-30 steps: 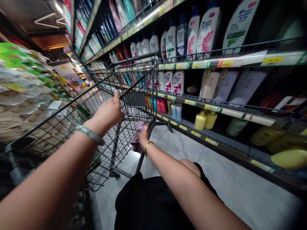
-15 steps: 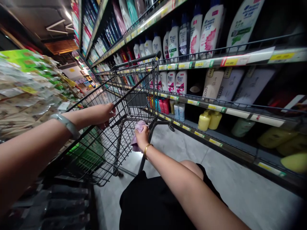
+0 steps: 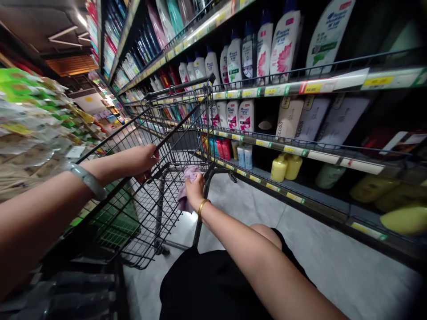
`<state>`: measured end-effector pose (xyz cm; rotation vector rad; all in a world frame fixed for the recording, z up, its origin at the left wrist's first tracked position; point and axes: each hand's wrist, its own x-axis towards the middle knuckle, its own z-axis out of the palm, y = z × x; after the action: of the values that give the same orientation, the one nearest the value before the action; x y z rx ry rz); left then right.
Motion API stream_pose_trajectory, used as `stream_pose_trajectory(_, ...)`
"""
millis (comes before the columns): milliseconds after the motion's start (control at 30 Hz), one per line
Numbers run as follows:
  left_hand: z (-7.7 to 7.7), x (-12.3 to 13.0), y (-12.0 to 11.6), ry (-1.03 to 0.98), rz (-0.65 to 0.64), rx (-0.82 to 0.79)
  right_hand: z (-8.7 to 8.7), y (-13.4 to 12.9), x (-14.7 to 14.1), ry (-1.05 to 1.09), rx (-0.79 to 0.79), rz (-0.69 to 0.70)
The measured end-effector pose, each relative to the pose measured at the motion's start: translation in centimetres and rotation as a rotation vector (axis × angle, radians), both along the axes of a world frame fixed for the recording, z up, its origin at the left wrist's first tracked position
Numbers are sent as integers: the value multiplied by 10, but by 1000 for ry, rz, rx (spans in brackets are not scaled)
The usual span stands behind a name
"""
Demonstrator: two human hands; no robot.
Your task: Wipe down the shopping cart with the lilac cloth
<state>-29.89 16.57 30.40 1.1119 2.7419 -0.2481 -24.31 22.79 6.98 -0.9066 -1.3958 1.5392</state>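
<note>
A black wire shopping cart [image 3: 151,195] stands in front of me, its handle [image 3: 180,86] toward the shelves. My left hand [image 3: 146,159], below a pale bangle, is closed round the cart's top side rail. Its fingertips are partly hidden behind the wires. My right hand [image 3: 195,191], with a gold bracelet at the wrist, is closed on a crumpled light purple cloth [image 3: 185,198]. The cloth lies against the cart's wire side, near a frame leg. Through the wires a green basket-like shape [image 3: 116,222] shows beyond the cart.
Shelves on the right hold shampoo bottles [image 3: 283,42] and yellow pump bottles [image 3: 279,168], with price tags along the edges. Stacked packaged goods [image 3: 26,133] stand on the left, and dark wrapped items [image 3: 73,293] lie low at lower left. Grey tile floor [image 3: 253,200] runs between.
The whole view has shifted slightly, so the cart and shelves sit farther left. My left hand keeps its hold on the rail; my right hand still presses the cloth near the same wires.
</note>
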Motion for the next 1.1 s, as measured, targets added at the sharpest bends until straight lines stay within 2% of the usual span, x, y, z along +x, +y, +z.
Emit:
stream_pose_trajectory(100,-1,5,1,39,5,24,26,-7,-5,105,59,21)
stream_pose_trajectory(167,-4,7,1,61,5,48,45,-11,-4,210,182,56)
stream_pose_trajectory(233,-7,8,0,68,4,76,53,-11,0,245,288,67)
stream_pose_trajectory(300,-11,8,-3,58,2,98,49,-8,5,212,328,43)
stream_pose_trajectory(433,-16,15,-5,7,12,193,26,-1,10,184,397,-9)
stream_pose_trajectory(500,-16,23,-4,-11,15,223,20,1,11,194,418,-48)
stream_pose_trajectory(667,-16,41,3,-29,29,236,25,2,16,175,470,-98)
stream_pose_trajectory(833,-19,47,0,27,34,243,28,2,25,83,557,-100)
stream_pose_trajectory(1100,-21,56,-4,62,64,266,24,12,38,44,706,26)
